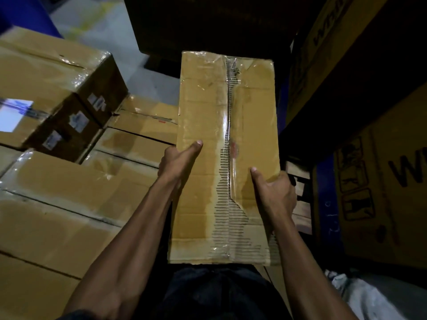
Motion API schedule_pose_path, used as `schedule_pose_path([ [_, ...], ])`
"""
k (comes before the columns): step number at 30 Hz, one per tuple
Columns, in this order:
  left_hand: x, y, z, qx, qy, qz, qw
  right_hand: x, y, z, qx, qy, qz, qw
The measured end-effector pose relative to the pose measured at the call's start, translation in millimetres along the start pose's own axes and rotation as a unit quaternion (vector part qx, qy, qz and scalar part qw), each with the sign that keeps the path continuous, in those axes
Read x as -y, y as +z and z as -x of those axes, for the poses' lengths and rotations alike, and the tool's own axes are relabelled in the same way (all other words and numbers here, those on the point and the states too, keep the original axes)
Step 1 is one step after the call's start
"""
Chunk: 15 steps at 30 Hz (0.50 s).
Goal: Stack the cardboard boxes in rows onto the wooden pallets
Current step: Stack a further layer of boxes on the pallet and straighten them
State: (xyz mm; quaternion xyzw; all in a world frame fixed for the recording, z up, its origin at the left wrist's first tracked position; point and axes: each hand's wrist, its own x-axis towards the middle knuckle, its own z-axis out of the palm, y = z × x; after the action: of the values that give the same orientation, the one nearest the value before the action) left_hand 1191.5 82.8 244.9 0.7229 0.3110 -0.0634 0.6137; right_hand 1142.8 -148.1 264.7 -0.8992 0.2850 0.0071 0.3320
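Observation:
I hold a long taped cardboard box in front of my chest, its torn top seam running away from me. My left hand grips its left edge with the thumb on top. On the right edge sits my right hand, thumb also on top. To my left lie rows of stacked cardboard boxes, with a higher pile of labelled boxes behind them. No pallet wood shows under them.
Large dark printed cartons on a blue rack post close in the right side. A dark carton stands ahead. Grey floor shows at the upper left. Pale plastic wrap lies at the bottom right.

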Motion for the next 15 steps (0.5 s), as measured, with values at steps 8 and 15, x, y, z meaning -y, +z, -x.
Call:
schedule_pose_path([
  [8, -36, 0, -72, -0.038, 0.001, 0.053, 0.998, 68, 38, -99, 0.048, -0.082, 0.017, 0.995],
  [15, -74, 30, -146, -0.148, -0.043, 0.119, 0.981, 148, 80, -226, 0.146, -0.18, 0.048, 0.972],
])
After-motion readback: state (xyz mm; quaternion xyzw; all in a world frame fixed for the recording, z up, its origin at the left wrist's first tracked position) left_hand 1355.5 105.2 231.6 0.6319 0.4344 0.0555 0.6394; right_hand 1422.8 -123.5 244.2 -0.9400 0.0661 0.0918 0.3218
